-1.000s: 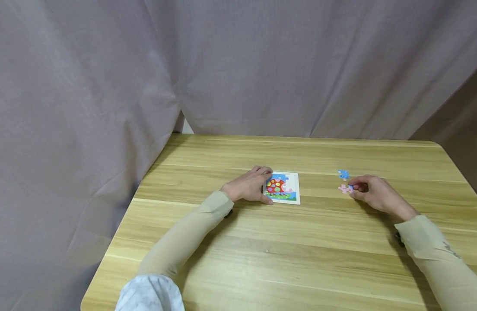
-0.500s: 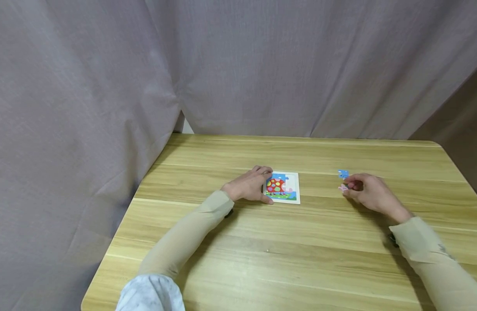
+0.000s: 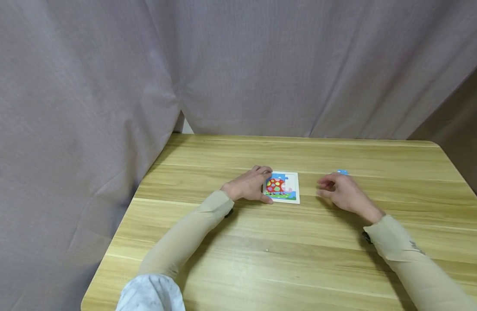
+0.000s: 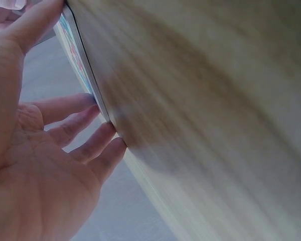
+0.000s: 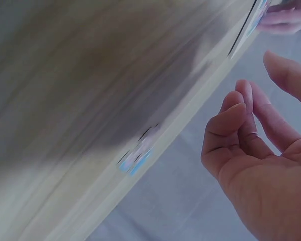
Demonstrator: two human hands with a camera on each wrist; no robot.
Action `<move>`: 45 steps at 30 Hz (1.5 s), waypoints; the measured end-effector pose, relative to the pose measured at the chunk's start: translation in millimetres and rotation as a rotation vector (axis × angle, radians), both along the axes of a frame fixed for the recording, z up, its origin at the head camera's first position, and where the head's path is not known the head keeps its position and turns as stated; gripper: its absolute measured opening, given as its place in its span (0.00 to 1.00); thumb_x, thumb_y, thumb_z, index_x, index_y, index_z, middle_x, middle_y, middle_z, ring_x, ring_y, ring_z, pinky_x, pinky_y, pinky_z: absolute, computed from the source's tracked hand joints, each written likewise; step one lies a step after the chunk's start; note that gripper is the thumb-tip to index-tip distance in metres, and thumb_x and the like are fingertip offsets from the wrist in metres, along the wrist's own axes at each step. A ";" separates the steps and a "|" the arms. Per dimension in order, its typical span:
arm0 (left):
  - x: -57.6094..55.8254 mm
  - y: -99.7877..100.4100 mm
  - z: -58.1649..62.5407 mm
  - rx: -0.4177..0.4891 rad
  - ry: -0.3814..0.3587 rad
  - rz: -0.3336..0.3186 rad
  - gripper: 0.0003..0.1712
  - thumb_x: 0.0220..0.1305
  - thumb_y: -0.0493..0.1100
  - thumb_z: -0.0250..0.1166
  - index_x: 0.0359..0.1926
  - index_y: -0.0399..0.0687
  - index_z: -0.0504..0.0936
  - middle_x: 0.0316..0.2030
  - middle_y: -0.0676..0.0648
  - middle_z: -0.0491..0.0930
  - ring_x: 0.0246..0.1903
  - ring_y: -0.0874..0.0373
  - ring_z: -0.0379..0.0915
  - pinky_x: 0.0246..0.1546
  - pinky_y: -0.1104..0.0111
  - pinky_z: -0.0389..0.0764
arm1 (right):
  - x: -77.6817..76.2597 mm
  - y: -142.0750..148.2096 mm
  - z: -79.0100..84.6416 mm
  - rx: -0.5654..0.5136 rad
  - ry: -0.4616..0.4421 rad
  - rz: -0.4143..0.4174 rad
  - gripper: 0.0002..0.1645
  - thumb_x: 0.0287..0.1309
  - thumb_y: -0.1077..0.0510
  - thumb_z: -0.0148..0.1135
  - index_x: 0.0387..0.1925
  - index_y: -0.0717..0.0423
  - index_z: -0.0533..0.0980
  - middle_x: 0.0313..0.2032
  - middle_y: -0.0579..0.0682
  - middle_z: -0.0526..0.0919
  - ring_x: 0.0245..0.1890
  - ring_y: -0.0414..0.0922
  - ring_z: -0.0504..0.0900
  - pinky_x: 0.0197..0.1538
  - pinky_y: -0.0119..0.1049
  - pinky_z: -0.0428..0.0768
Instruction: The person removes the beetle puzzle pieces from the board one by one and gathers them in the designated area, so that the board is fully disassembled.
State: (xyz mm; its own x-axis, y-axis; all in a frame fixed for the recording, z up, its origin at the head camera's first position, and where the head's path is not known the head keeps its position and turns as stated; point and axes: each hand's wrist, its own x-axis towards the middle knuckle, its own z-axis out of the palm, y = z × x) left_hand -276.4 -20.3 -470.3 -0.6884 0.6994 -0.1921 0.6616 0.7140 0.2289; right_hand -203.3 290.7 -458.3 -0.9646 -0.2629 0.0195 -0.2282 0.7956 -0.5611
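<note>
A small square jigsaw puzzle [image 3: 275, 189] in a white frame lies on the table, showing a red, spotted ladybird on blue and green. My left hand [image 3: 249, 185] holds its left side, with the thumb at the near edge and the fingers at the far edge. In the left wrist view the fingertips [image 4: 108, 131] touch the frame's side and the tabletop. Between the puzzle and the loose pieces hovers my right hand [image 3: 345, 192], fingers loosely curled. The right wrist view shows thumb and fingers apart, nothing visible between them. Beyond it lies a blue puzzle piece [image 3: 342, 172].
The wooden table [image 3: 300, 250] carries everything. In the right wrist view, blurred pink and blue pieces [image 5: 136, 156] lie on it; the pink one is hidden behind my hand in the head view. A grey curtain [image 3: 262, 69] hangs along the back and left.
My right hand has moved left from the loose pieces toward the puzzle, after touching the pink piece. The left hand has stayed at the puzzle.
</note>
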 end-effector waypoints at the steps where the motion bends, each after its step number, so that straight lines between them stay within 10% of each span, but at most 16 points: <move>1: -0.2 -0.1 -0.3 0.000 0.000 0.000 0.57 0.64 0.68 0.77 0.82 0.43 0.68 0.84 0.49 0.61 0.82 0.48 0.58 0.85 0.61 0.66 | -0.5 -4.3 -0.5 -0.007 0.001 0.007 0.19 0.69 0.60 0.74 0.55 0.68 0.85 0.46 0.60 0.91 0.45 0.50 0.86 0.45 0.29 0.81; 31: -1.8 3.3 0.3 -0.011 0.014 -0.007 0.55 0.64 0.69 0.76 0.80 0.44 0.70 0.83 0.48 0.63 0.81 0.49 0.60 0.85 0.61 0.66 | -6.0 -63.0 -16.0 0.057 -0.065 0.092 0.21 0.60 0.59 0.81 0.51 0.66 0.86 0.41 0.56 0.84 0.41 0.47 0.79 0.44 0.37 0.78; 45: 2.8 17.2 5.2 -0.062 0.093 0.053 0.30 0.74 0.66 0.68 0.56 0.46 0.86 0.76 0.47 0.72 0.72 0.48 0.71 0.62 0.62 0.86 | -11.1 -65.1 -12.0 0.057 -0.125 0.105 0.22 0.61 0.58 0.81 0.51 0.66 0.82 0.43 0.57 0.83 0.43 0.49 0.79 0.46 0.40 0.79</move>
